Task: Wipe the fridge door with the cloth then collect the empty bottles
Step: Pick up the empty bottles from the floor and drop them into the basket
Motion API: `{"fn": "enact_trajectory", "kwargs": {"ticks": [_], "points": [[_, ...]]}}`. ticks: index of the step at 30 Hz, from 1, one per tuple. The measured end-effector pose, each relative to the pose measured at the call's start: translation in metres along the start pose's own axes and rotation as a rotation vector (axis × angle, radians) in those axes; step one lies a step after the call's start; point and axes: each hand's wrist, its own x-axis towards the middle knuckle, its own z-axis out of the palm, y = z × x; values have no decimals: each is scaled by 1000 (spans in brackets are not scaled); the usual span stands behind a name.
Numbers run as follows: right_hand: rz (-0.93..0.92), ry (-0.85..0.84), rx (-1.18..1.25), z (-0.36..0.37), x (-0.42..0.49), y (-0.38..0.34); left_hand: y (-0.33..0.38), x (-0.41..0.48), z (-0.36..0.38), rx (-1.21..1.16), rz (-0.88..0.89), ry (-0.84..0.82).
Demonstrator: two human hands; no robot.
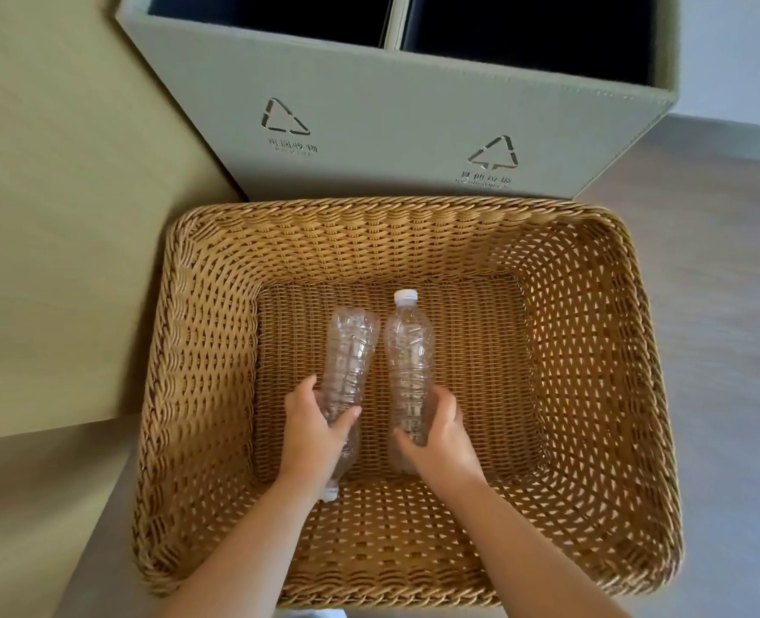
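Two clear empty plastic bottles lie side by side inside a large woven wicker basket (592, 243). My left hand (313, 428) grips the left bottle (351, 350) near its neck end, its white cap pointing toward me. My right hand (440, 432) grips the right bottle (409, 350) at its lower body; its white cap points away from me. Both bottles are low in the basket, near its floor. No cloth or fridge door is in view.
A grey-green two-compartment recycling bin (391, 127) with triangle symbols stands just behind the basket. A beige panel (57, 216) rises on the left. Grey wood-look floor (726, 305) lies to the right.
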Motion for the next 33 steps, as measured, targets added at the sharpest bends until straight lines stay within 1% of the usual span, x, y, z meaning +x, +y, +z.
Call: {"fn": "enact_trajectory", "kwargs": {"ticks": [3, 6, 8, 12, 14, 18, 22, 27, 33], "points": [[73, -34, 28, -3, -3, -1, 1, 3, 0, -2, -67, -51], [101, -41, -10, -16, -16, -5, 9, -7, -8, 64, -92, -81], [106, -42, -56, -26, -30, -11, 14, -19, -17, 81, -97, -67], [103, -50, -94, -48, -67, -33, 31, -53, -45, 3, -81, -28], [76, -37, -121, -59, -87, -48, 44, -73, -61, 5, -34, 2], [-42, 19, -195, -85, -130, -89, 77, -115, -103, 43, 114, 69], [-122, 89, -155, -116, -179, -134, 102, -154, -154, 129, 268, 140], [-233, 200, -125, -152, -249, -182, 130, -210, -212, 191, 356, 208], [-282, 356, -153, -186, -334, -233, 192, -274, -278, 267, 452, 241]]}}
